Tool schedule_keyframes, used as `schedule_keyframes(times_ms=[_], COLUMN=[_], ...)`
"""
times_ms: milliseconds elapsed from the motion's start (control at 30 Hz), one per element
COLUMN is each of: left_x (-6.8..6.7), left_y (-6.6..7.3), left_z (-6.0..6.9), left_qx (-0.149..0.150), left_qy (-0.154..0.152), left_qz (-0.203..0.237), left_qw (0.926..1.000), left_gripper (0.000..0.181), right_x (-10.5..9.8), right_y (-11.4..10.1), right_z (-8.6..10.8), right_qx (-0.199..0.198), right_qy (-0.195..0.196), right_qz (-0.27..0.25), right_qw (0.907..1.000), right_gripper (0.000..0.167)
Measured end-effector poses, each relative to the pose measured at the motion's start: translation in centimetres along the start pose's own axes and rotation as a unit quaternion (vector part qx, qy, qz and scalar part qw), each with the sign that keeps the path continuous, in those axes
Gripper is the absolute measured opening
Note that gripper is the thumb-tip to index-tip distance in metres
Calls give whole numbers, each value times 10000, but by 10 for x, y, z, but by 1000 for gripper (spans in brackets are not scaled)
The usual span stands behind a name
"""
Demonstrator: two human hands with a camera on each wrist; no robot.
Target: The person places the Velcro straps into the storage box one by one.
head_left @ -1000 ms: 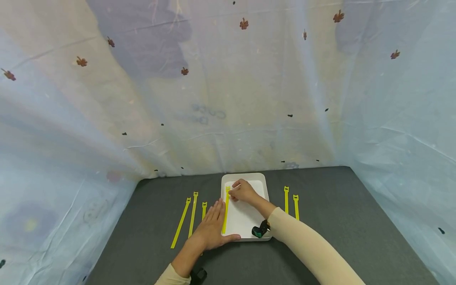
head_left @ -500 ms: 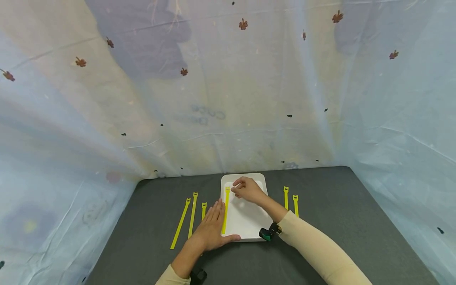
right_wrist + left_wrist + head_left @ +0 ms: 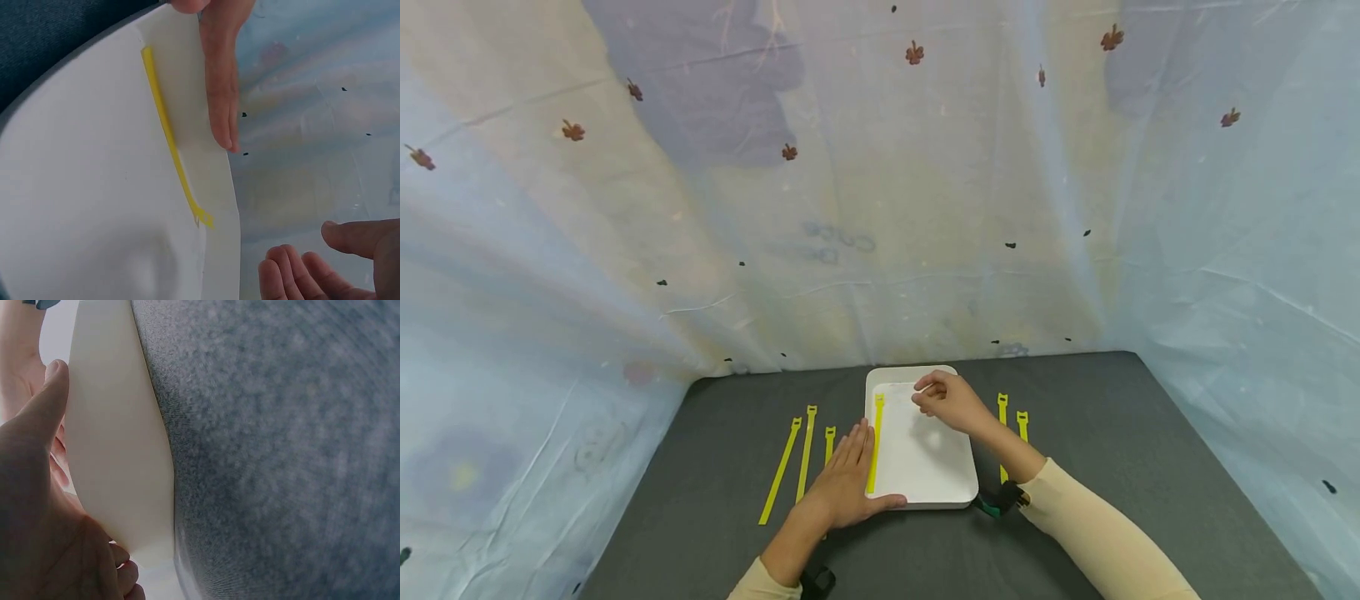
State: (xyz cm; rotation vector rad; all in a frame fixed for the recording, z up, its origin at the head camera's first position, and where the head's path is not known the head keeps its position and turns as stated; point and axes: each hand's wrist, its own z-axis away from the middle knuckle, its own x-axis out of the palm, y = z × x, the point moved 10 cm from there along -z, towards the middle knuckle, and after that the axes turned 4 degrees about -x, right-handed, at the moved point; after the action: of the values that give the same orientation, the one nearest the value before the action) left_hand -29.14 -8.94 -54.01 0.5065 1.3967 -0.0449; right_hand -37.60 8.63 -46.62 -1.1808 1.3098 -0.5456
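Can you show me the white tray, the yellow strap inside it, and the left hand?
White tray [image 3: 928, 467]: head view, its bare floor.
Yellow strap [image 3: 168, 129]: right wrist view, middle of its band.
Left hand [image 3: 844, 483]: head view, its back.

Shows a pale, creased sheet [image 3: 962, 200] in blue, cream and lilac behind and down both sides. Carries brown leaf shapes [image 3: 913, 52] across the top of the frame, dark specks [image 3: 1011, 245] lower down, a purple patch [image 3: 700, 83] at upper left. Drops to a dark grey counter [image 3: 1105, 433], lower centre, rounded at its far corners, in soft light.
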Motion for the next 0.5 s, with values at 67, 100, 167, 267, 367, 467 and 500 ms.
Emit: schedule_keyframes(times_ms=[67,100,167,267,367,467,500], left_x=[0,1,1,0,1,3,3], left_y=[0,0,0,0,-1,-2,-2], left_z=[0,-1,-1,-1,-1,-1,-1], left_qx=[4,10,28,45,52,31,24], left_qy=[-6,-5,0,10,70,62,55], left_qz=[-11,-15,-16,38,79,108,106], left_qw=[10000,10000,10000,10000,9999,9999,9999], left_gripper=[130,130,130,131,132,132,132], right_x=[-5,-7,-12,-19,-25,-30,-32], right_y=[1,2,2,4,5,6,6], right_z=[4,6,9,15,21,26,27], right_qx=[-39,-44,-65,-79,-116,-126,-134], right_qy=[54,83,131,208,235,246,245], right_qz=[58,54,46,42,62,119,125], right_qw=[10000,9999,9999,9997,9996,9995,9995], right_gripper=[28,27,28,28,28,28,29])
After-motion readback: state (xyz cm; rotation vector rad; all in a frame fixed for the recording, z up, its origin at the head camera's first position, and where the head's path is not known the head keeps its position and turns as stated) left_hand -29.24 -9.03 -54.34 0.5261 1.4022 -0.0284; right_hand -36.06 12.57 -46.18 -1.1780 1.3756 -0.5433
